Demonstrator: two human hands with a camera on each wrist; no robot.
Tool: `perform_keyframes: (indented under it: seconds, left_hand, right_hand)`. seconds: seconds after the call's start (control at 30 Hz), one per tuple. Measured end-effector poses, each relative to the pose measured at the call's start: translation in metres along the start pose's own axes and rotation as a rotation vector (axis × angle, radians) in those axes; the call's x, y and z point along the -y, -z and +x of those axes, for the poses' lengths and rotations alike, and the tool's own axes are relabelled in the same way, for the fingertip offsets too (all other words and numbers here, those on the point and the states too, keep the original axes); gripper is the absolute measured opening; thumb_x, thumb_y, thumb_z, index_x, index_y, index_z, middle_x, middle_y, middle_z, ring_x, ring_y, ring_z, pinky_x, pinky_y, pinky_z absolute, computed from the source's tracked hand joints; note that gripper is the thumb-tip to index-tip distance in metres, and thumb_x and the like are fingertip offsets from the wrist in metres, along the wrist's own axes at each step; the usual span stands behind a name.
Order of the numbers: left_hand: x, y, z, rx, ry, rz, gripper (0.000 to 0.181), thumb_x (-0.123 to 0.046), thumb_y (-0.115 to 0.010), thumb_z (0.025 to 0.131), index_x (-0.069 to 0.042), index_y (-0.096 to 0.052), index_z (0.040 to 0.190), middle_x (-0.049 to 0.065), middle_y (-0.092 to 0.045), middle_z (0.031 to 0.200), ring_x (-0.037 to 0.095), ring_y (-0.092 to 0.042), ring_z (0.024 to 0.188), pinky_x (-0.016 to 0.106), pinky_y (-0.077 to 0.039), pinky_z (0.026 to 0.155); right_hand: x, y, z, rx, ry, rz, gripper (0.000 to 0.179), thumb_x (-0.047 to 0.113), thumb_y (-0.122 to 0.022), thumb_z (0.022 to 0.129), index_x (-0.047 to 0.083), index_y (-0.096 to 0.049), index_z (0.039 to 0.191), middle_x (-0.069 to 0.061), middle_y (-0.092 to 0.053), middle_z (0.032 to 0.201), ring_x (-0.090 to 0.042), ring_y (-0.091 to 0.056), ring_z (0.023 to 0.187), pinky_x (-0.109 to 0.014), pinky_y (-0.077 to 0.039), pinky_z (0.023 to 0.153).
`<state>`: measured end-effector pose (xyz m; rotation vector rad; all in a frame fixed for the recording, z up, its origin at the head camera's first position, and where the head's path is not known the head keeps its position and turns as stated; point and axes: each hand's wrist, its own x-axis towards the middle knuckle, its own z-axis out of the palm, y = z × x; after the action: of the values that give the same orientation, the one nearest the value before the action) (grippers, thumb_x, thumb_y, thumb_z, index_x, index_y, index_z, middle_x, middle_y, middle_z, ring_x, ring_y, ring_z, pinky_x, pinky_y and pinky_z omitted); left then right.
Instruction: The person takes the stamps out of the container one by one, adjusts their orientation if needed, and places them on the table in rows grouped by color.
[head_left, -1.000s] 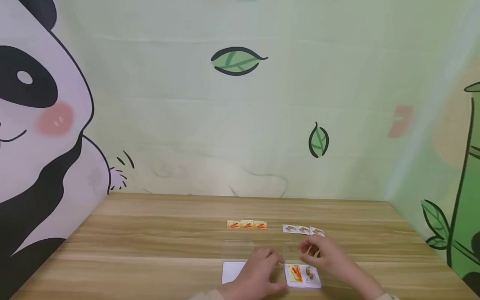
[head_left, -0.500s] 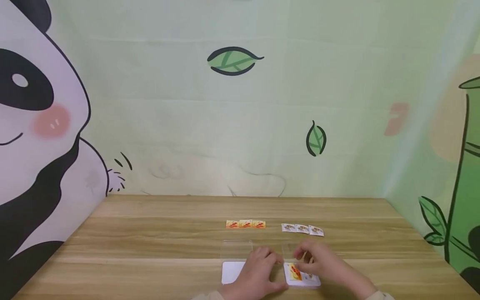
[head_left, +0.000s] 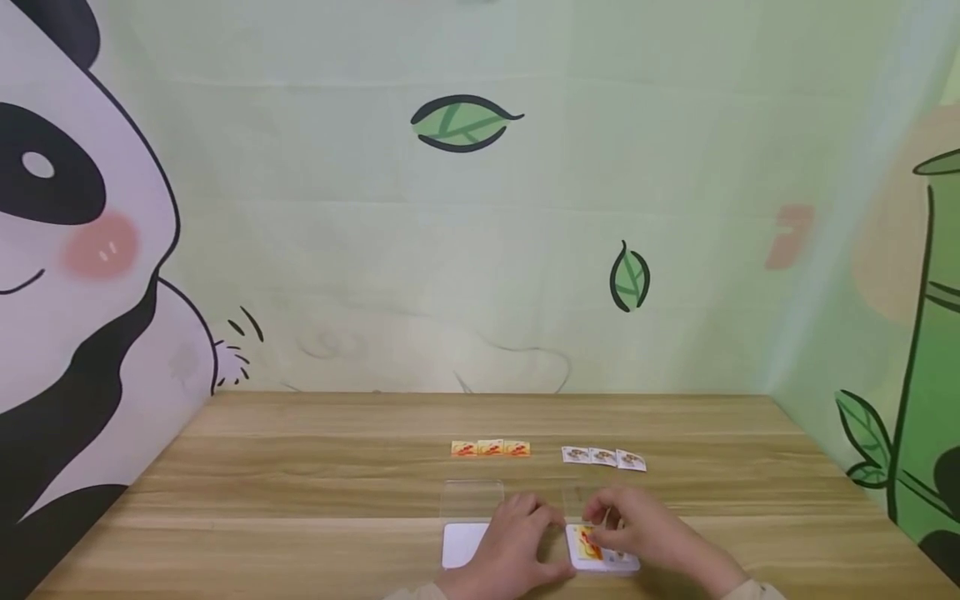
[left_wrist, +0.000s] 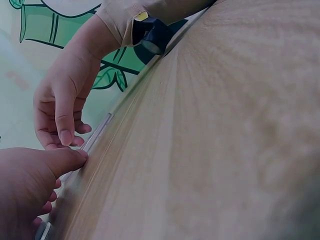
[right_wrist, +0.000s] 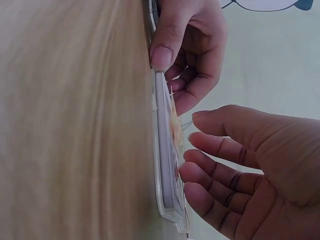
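Observation:
A flat, clear plastic case (head_left: 611, 569) with a white insert lies on the wooden table, its transparent lid folded away. On the insert are an orange-yellow picture card (head_left: 588, 542) and a white picture card (head_left: 618, 556), partly covered by a finger. My left hand (head_left: 513, 542) holds the case by its left side, thumb (right_wrist: 162, 57) at the near edge and fingers toward the far corner. Over the case, my right hand (head_left: 637, 527) hovers with loosely bent fingers; the right wrist view shows its fingertips (right_wrist: 195, 197) close to the cards and nothing between thumb and fingers.
A second clear case with a white insert (head_left: 461, 543) lies open at the left, partly under the left hand. Farther back sit a row of orange cards (head_left: 491, 448) and a row of white cards (head_left: 603, 457). A printed cloth backdrop (head_left: 360, 250) stands behind the table.
My right hand has moved left and down from beside the lid to over the cards in the right case. The left hand stays at the case's left side.

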<state>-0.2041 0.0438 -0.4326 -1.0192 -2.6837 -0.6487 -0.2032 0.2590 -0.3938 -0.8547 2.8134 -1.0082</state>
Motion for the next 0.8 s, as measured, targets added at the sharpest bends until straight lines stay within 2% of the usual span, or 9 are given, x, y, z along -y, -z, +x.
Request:
perform_keyframes:
  seconds: [0.33,0.8]
  left_hand:
    - [0.0043,-0.0022,-0.0017,-0.033,-0.018,0.005,0.044,-0.049,-0.075,0.076,-0.021,-0.064,0.108,-0.005,-0.056,0.107,0.013,-0.050,0.107,0.032,-0.043,0.095]
    - [-0.0015,0.0015,-0.0002,0.000,0.000,0.015,0.044,-0.050,-0.075,0.077,-0.021,-0.063,0.108,-0.006,-0.054,0.107,0.012,-0.049,0.108,0.031,-0.042,0.097]
  right_hand:
    - [0.0006,-0.0049,0.0010,-0.016,0.000,-0.021,0.013,0.012,-0.073,0.078,0.009,-0.065,0.087,0.005,-0.059,0.081,0.003,-0.049,0.071,-0.017,-0.045,0.061]
    - [0.0036,-0.0068,-0.0019,-0.045,-0.002,-0.072,0.016,0.012,-0.076,0.075,0.010,-0.065,0.085,0.005,-0.054,0.078,0.003,-0.046,0.069,-0.017,-0.043,0.060]
